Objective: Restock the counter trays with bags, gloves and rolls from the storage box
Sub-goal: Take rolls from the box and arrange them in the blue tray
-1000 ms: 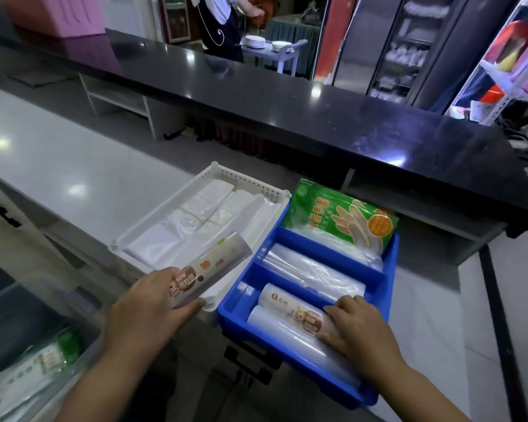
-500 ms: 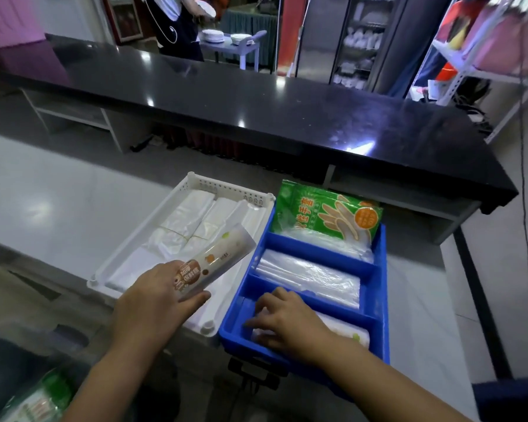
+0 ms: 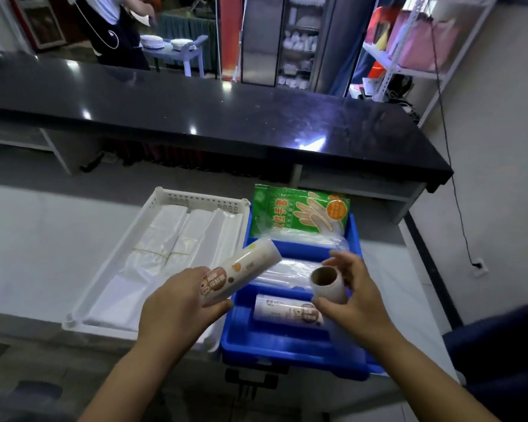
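Head view. The left hand [image 3: 177, 303] is clamped around one end of a labelled roll [image 3: 241, 274], which tilts up and rightward over the seam between the white tray [image 3: 195, 198] and the blue tray [image 3: 287, 348]. The right hand [image 3: 354, 296] pinches a nearly spent roll [image 3: 328, 284], its cardboard core open toward the camera, above the blue tray's front compartment. A second labelled roll [image 3: 287, 312] lies in that compartment; clear bags [image 3: 290, 274] fill the middle one, and a green glove pack [image 3: 299, 214] stands in the rear one. Folded bags [image 3: 171, 236] lie in the white tray. Both trays rest on the desk [image 3: 43, 239], the blue one projecting past its near edge.

Risks, as judged: the left grip holds only 1 end, so the free end could dip and slide out; downward pressure on the overhanging blue tray could tip it; the smooth core could slip from the fingertip pinch.
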### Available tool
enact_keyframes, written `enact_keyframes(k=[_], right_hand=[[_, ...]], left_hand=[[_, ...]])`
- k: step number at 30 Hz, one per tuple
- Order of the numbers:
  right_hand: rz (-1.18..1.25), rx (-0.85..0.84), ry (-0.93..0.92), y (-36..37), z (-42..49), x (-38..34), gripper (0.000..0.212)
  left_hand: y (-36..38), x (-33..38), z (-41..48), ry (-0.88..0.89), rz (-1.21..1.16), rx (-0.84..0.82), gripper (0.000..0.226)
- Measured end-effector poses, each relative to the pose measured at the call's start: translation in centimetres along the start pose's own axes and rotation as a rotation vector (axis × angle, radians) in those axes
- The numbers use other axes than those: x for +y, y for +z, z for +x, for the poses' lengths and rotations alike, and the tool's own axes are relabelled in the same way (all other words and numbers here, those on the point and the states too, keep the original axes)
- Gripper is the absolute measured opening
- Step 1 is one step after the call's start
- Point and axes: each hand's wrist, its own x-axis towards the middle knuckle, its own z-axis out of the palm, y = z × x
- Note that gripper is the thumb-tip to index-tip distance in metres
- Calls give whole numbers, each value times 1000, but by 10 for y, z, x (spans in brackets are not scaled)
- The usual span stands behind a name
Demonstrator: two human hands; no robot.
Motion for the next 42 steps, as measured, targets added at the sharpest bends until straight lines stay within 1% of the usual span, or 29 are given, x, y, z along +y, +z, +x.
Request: enact_keyframes(k=[1,2,5,7,10,12,13,15,19,21,24,26,31,36,38,40,42], right_hand=[[30,41,41,-7,-6,2,70],[28,52,87,-12,-11,5,70],[-1,70,246,-20,-27,14,47],[59,163,297,-25,-35,19,43],[187,436,248,-38,-46,13,48],[240,603,183,-48,-50,5,50],[236,657,157,-53,-51,1,50],[188,734,112,-65,-52,-4,49],[160,827,76,-79,-56,-6,51],[137,831,69,-82,-55,-6,51],[97,822,51,-82,-50,-7,48],[103,805,42,-81,-48,-8,50],[135,723,38,-72,-40,-7,48],[106,623,2,-59,-26,-8,43],[101,561,-4,-51,-20,-10,41],[38,445,-23,-42,-14,-13,41],[-146,295,-81,-31,-8,-13,51]], left_hand=[[3,5,1,28,-14,-32,49],[7,11,3,57,-19,-62,50],[20,33,7,170,20,-148,56],[32,49,10,258,54,-223,58],[49,67,11,380,100,-361,52],[58,74,14,423,66,-449,47],[61,75,16,447,55,-482,45],[67,77,23,531,78,-496,43],[80,82,29,646,119,-506,56],[88,86,27,668,122,-514,56],[97,89,25,628,52,-524,53],[100,87,25,614,29,-525,48],[102,80,31,658,12,-526,39],[103,75,30,633,-9,-533,36],[99,74,30,635,-2,-541,36],[90,71,33,629,-5,-528,37],[72,64,40,582,-42,-406,31]])
